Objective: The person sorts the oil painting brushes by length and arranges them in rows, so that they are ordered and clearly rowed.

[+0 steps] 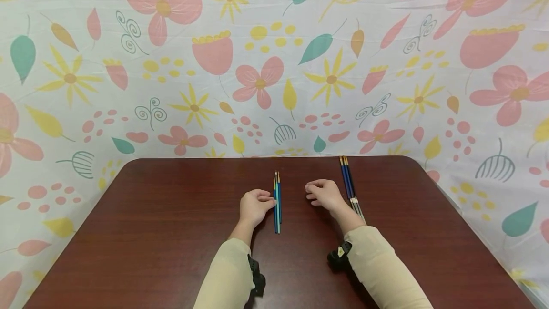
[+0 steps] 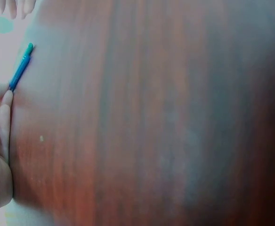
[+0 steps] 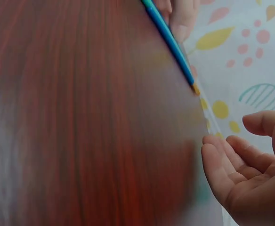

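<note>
Three slim paintbrushes (image 1: 278,211) in blue and light blue lie close together near the middle of the table, bristles toward the far edge. My left hand (image 1: 256,208) is at their left side, its thumb and finger pinching them about halfway along. In the left wrist view, the fingertips meet at a blue brush handle (image 2: 20,73). To the right of these brushes, my right hand (image 1: 326,195) hovers with loosely bent fingers and holds nothing. In the right wrist view, its thumb stands apart from the fingers, and a blue brush (image 3: 170,44) shows beyond it, against the left hand.
Dark blue paintbrushes with pale lower ends (image 1: 348,180) lie beside the right wrist, partly hidden by the forearm, tips at the far edge. The reddish-brown table (image 1: 171,213) has rounded far corners. A flower-patterned cloth (image 1: 266,51) hangs behind it.
</note>
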A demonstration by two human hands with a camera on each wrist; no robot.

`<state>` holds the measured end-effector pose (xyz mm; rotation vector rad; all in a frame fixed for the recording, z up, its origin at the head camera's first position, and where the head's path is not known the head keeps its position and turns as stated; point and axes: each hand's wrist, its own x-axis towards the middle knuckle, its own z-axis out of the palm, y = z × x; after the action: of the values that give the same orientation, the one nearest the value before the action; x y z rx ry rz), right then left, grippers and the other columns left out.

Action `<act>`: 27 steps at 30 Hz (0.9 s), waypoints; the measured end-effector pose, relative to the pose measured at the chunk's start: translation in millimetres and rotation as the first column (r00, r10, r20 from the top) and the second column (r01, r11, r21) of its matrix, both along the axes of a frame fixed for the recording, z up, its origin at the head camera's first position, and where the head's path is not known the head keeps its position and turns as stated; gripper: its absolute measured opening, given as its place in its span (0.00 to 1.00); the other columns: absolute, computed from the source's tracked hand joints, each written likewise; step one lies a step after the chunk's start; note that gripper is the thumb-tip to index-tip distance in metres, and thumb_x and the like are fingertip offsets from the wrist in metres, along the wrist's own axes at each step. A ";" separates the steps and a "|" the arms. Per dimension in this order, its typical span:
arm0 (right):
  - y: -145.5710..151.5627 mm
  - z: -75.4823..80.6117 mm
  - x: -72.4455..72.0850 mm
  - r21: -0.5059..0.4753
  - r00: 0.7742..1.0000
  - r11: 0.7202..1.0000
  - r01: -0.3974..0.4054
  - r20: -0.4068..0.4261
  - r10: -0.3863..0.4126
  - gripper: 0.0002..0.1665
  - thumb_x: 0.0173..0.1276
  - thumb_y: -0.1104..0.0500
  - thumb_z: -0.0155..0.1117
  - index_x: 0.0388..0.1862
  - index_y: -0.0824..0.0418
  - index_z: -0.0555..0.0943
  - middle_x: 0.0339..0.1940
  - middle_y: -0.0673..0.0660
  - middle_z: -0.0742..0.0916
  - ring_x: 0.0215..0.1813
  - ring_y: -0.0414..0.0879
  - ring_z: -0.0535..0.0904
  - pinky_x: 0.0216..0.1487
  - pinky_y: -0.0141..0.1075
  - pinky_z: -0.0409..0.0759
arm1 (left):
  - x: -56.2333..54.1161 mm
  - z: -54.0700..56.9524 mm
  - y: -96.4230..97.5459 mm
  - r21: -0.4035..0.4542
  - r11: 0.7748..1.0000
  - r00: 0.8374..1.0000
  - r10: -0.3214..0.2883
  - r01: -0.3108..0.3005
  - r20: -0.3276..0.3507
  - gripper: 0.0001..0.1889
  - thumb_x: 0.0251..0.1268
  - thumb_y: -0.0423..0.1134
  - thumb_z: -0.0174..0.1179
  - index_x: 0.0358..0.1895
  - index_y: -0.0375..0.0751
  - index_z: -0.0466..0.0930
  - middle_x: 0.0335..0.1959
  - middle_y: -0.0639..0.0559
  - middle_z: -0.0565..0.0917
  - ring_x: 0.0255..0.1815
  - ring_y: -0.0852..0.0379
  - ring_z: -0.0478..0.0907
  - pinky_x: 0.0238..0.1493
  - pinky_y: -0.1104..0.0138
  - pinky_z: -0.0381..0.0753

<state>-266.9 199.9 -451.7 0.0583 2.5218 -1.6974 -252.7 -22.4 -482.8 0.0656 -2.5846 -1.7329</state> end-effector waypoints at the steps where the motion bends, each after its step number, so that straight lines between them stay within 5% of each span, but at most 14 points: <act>1: -2.6 -0.3 -0.4 -0.003 1.000 1.000 -0.005 0.001 0.005 0.21 0.72 0.58 0.52 0.56 0.71 0.76 0.53 0.69 0.82 0.46 0.54 0.84 0.42 0.41 0.84 | 0.2 0.1 0.0 0.001 1.000 1.000 -0.001 0.001 -0.001 0.13 0.54 0.41 0.69 0.42 0.41 0.83 0.36 0.49 0.88 0.38 0.55 0.84 0.40 0.62 0.82; 27: -63.2 -1.6 -4.9 -0.167 0.996 0.986 0.029 0.083 -0.015 0.22 0.71 0.57 0.53 0.58 0.70 0.75 0.53 0.70 0.82 0.48 0.55 0.84 0.42 0.42 0.84 | -1.7 2.2 -1.3 -0.005 1.000 1.000 -0.002 0.002 -0.004 0.13 0.54 0.41 0.69 0.42 0.41 0.83 0.34 0.50 0.88 0.38 0.55 0.84 0.41 0.61 0.82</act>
<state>-271.8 136.7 -453.3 0.1393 2.3202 -1.8691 -254.3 -23.7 -480.5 0.0590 -2.5872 -1.7256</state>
